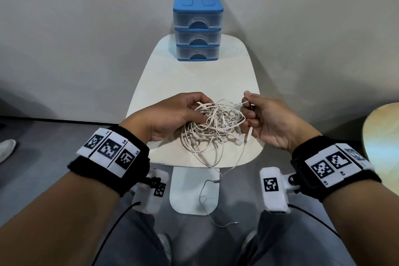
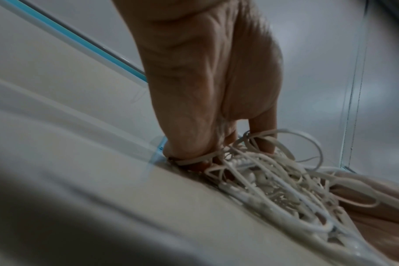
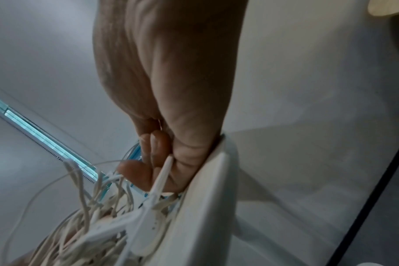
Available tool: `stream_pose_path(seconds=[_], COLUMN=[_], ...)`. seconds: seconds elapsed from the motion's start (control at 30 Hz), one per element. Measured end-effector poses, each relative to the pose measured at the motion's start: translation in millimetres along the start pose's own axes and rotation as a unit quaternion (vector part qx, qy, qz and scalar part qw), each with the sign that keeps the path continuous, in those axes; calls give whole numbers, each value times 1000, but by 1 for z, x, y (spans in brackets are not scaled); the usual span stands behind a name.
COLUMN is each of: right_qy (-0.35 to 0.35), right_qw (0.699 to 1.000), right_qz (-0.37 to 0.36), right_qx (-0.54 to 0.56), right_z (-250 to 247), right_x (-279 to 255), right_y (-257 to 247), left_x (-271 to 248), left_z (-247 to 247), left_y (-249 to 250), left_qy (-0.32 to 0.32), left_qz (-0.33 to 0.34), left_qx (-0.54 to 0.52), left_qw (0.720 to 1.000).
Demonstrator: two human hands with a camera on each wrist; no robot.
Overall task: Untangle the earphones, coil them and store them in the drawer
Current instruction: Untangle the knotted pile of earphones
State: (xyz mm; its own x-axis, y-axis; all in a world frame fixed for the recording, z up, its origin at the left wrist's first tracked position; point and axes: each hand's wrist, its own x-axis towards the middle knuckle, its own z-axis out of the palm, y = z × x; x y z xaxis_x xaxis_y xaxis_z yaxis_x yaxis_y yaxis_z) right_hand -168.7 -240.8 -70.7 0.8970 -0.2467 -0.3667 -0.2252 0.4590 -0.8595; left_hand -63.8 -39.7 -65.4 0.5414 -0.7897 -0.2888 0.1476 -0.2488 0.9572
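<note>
A tangled heap of white earphones (image 1: 216, 129) lies on the near part of the small white table (image 1: 194, 80). My left hand (image 1: 172, 114) grips the left side of the tangle, fingers curled into the cords (image 2: 251, 162). My right hand (image 1: 259, 119) pinches a cord at the tangle's right side, and a white remote piece (image 3: 162, 176) runs through its fingers. One loose cord end (image 1: 207, 198) hangs off the table's near edge toward the floor. The blue drawer unit (image 1: 197, 26) with three shut clear drawers stands at the table's far end.
A grey wall rises behind the table. A round wooden tabletop (image 1: 382, 136) shows at the right edge. A white shoe (image 1: 6, 149) is on the floor at the far left. The table's white base (image 1: 194, 192) sits between my knees.
</note>
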Motion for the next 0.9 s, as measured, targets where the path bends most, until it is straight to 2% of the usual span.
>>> stream_pose_path(seconds=[0.07, 0.1, 0.17, 0.23, 0.27, 0.33, 0.4, 0.47, 0.63, 0.8, 0.9], right_qy=[19, 37, 53, 4, -27, -72, -70, -46, -31, -69, -69], right_qw=[998, 992, 959, 918, 898, 854, 810, 786, 756, 777, 765], right_qz=[-30, -75, -199, -285, -299, -282, -259, -260, -289, -284, -280], right_qx=[-44, -93, -196, -276, -322, -432, -521, -560, -586, -558, -576], right_z=[2, 3, 7, 13, 17, 23, 28, 30, 30, 33, 36], right_x=[0, 0, -1, -5, -6, -8, -6, -5, -3, -5, -4], right_y=[-1, -3, -10, -18, -22, -26, -25, -21, -15, -16, -16], left_x=[0, 0, 0, 1, 1, 1, 1, 1, 1, 0, 0], left_z=[-1, -1, -1, -2, -2, -2, -2, -2, -4, -3, -4], left_y=[-1, -1, -1, -1, -1, -1, 1, 1, -1, -3, -3], left_qy=[5, 7, 9, 10, 10, 9, 9, 10, 4, 0, 19], left_qz=[-3, -2, 2, 7, 9, 11, 15, 16, 19, 33, 31], left_qx=[-5, -7, -15, -20, -21, -16, -5, 3, 15, 33, 51], left_qw=[1000, 1000, 1000, 1000, 1000, 1000, 1000, 1000, 1000, 999, 998])
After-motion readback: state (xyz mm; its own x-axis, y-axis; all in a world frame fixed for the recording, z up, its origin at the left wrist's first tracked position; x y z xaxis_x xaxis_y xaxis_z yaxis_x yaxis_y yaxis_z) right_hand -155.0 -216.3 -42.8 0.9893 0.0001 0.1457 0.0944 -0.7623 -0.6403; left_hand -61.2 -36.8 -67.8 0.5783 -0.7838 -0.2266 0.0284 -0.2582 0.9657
